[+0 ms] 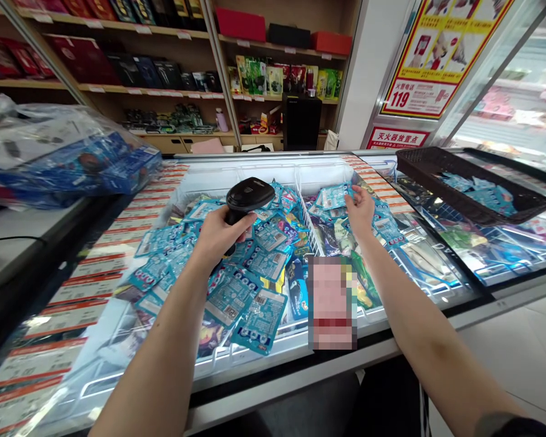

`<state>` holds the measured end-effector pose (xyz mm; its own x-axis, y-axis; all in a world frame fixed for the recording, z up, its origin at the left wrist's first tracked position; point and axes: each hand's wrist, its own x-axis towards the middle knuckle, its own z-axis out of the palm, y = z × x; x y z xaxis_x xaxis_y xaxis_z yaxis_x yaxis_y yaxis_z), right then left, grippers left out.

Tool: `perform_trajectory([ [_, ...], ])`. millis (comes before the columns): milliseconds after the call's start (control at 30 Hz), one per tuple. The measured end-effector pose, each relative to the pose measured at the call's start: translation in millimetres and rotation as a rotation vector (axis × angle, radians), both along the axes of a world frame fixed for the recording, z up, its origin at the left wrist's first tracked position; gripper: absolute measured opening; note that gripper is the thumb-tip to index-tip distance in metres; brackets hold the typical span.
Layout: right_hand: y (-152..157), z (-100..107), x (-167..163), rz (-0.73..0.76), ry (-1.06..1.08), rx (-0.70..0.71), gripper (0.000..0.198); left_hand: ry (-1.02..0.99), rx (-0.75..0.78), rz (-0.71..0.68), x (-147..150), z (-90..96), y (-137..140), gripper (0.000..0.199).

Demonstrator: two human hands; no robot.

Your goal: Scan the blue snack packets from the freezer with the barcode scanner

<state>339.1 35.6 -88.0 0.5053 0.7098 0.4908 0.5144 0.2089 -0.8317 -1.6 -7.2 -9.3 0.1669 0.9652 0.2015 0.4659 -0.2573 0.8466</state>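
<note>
My left hand [216, 237] is wrapped round the handle of a black barcode scanner [250, 194], its head pointing right above a spread of blue packets [266, 264]. At the right, my right hand [361, 211] has its fingers bent on the edge of a blue packet [333, 197], pinching it. More blue packets lie under and beside that hand. The spread packets rest on the glass top of a chest freezer [236, 159], with printed backs and barcodes facing up on several. A pixelated pink rectangle [330, 297] covers something near the front edge.
A dark woven basket [455, 176] with blue packets stands on the glass at the right. Plastic-wrapped blue boxes [86, 152] sit at the left. Price-label strips [91, 285] run along the glass. Behind are stocked shelves [164, 91] and a black box [301, 121].
</note>
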Motion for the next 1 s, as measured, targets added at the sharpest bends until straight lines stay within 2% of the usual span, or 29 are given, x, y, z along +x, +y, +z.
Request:
perform_trajectory([
  [133,-6.3,3.4,8.9,-0.251,-0.333,-0.043,0.038,-0.023,-0.002,0.034,-0.6,-1.8,3.0,0.028],
  [200,-9.6,8.6,1.2,-0.212,-0.449,-0.033,0.039,-0.022,0.008,0.053,-0.4,-4.2,4.5,0.028],
  [233,-11.4,12.1,-5.9,-0.111,-0.491,-0.021,0.039,-0.027,0.019,0.065,-0.4,-5.7,5.2,0.029],
  [333,-19.1,23.7,-35.8,0.403,-0.579,-0.009,0.033,-0.061,0.057,0.098,-0.6,-9.4,6.8,0.032],
  [433,-28.3,31.0,-66.4,0.878,-0.638,-0.073,0.033,-0.075,0.063,0.099,-1.3,-11.0,7.6,0.034],
  [500,-31.7,31.7,-79.7,1.094,-0.653,-0.085,0.034,-0.060,0.053,0.095,-2.0,-11.5,8.1,0.035],
  [567,-31.8,29.8,-85.5,1.188,-0.666,-0.071,0.031,-0.042,0.044,0.100,-2.8,-12.2,8.8,0.036],
  [633,-29.7,27.3,-85.0,1.190,-0.715,-0.066,0.028,-0.038,0.044,0.111,-3.4,-13.2,9.6,0.037],
  [733,-27.4,26.0,-76.9,1.099,-0.803,-0.085,0.029,-0.060,0.053,0.116,-3.9,-14.4,10.3,0.038],
  [867,-29.6,27.2,-63.6,0.834,-0.820,-0.142,0.038,-0.084,0.052,0.115,-3.3,-13.7,9.3,0.037],
  [1000,-29.1,21.5,-62.1,0.562,-0.709,-0.240,0.046,-0.070,0.043,0.106,-1.7,-10.6,6.4,0.034],
])
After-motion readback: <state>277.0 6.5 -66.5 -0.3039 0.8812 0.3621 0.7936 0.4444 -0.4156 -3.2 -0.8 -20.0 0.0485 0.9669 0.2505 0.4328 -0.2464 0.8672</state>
